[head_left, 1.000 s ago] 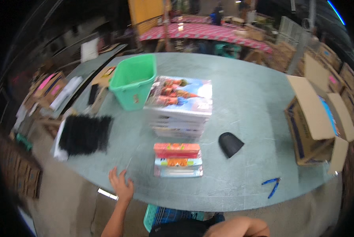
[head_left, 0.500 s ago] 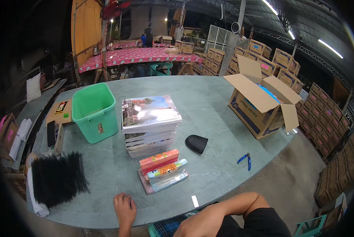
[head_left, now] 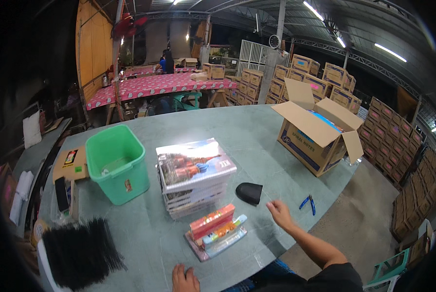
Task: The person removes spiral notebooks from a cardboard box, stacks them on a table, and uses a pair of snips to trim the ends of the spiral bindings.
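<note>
My right hand [head_left: 281, 215] is over the table just right of a black, dome-shaped piece [head_left: 249, 193]. A small gap separates them, and its partly extended fingers hold nothing visible. At the near edge, my left hand [head_left: 185, 279] rests on the tabletop with fingers somewhat apart and nothing in them. Just beyond it sits a small group of slim packs, including a red-orange box [head_left: 212, 220] and an orange-and-blue one [head_left: 224, 230]. Behind these stands a tall stack of spiral notebooks [head_left: 196, 165] with a picture cover. Blue-handled pliers [head_left: 308, 204] lie to the right of my right hand.
A green plastic bin [head_left: 118, 168] stands left of the notebooks. Black spiral coils [head_left: 81, 253] lie at the near left. An open carton [head_left: 305, 146] occupies the far right. Beyond are a pink-covered table [head_left: 164, 85], a person [head_left: 167, 63] and stacked cartons [head_left: 386, 141].
My right hand has swung from in front of my body out over the table, toward the black piece. My left hand still rests by the near edge. The whole view has shifted.
</note>
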Demonstrator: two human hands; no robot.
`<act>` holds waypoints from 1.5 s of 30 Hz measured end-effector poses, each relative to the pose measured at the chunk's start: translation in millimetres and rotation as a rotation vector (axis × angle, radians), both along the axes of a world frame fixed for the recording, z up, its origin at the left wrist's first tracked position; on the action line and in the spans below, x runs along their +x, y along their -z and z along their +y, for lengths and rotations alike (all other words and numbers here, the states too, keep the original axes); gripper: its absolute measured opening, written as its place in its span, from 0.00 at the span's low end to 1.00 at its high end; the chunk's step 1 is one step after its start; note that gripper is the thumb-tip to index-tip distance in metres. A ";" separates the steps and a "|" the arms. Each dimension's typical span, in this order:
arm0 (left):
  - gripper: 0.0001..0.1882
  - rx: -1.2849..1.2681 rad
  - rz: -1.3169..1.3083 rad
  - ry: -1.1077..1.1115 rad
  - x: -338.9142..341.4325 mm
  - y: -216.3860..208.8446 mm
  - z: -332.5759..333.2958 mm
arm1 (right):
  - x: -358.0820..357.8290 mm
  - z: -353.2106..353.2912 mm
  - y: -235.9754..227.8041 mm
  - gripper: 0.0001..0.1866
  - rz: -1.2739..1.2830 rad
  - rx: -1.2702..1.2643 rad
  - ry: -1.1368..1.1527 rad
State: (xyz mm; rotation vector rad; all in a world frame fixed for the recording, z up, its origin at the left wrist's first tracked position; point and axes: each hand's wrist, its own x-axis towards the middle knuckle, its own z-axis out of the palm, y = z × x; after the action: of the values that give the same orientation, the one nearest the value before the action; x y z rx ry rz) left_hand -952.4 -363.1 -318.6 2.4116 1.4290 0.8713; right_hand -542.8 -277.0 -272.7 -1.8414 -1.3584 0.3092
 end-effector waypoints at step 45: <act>0.21 -1.000 -1.181 0.010 2.2 -91.3 45.4 | -96.0 -30.2 -53.3 0.26 -0.139 0.365 -0.861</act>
State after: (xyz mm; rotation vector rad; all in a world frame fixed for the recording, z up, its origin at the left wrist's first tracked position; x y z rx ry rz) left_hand -950.1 -317.7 -227.3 0.8514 0.9370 0.9522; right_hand -638.9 -307.2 -219.5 -0.9188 -2.0984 0.3362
